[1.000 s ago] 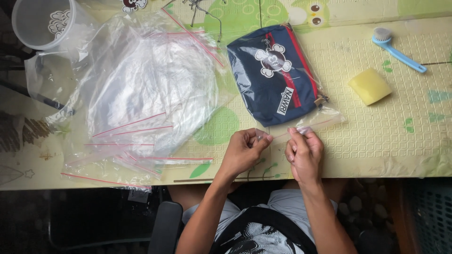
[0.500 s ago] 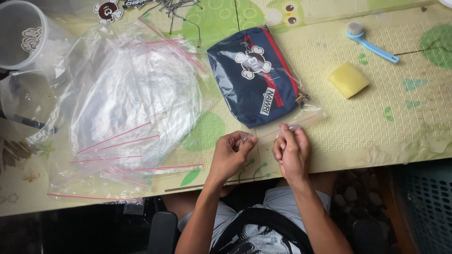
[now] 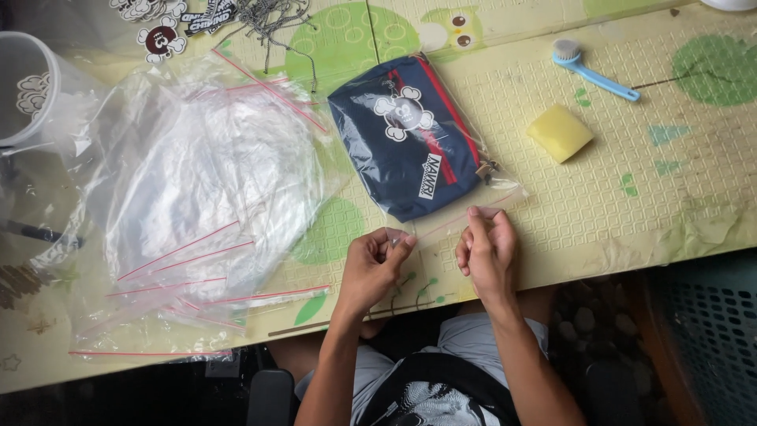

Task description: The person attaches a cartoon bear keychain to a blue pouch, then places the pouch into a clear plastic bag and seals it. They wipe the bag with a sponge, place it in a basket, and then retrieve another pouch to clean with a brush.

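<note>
A dark blue pouch (image 3: pixel 406 146) with a red stripe and a white skull print lies inside a clear zip bag on the pale yellow mat. My left hand (image 3: pixel 377 264) pinches the near left end of that bag's red zip strip (image 3: pixel 445 223). My right hand (image 3: pixel 487 246) pinches the same strip further right. Both hands sit at the table's near edge, just below the pouch.
A loose heap of clear zip bags (image 3: pixel 197 205) with red strips fills the left side. A clear plastic cup (image 3: pixel 27 87) stands far left. A yellow sponge (image 3: pixel 559 132) and a blue brush (image 3: pixel 593 69) lie at right. Stickers and small chains (image 3: pixel 268 16) lie at the back.
Both hands stay pinched on the bag's opening near the table edge, a little further apart along the strip. The view has shifted slightly.
</note>
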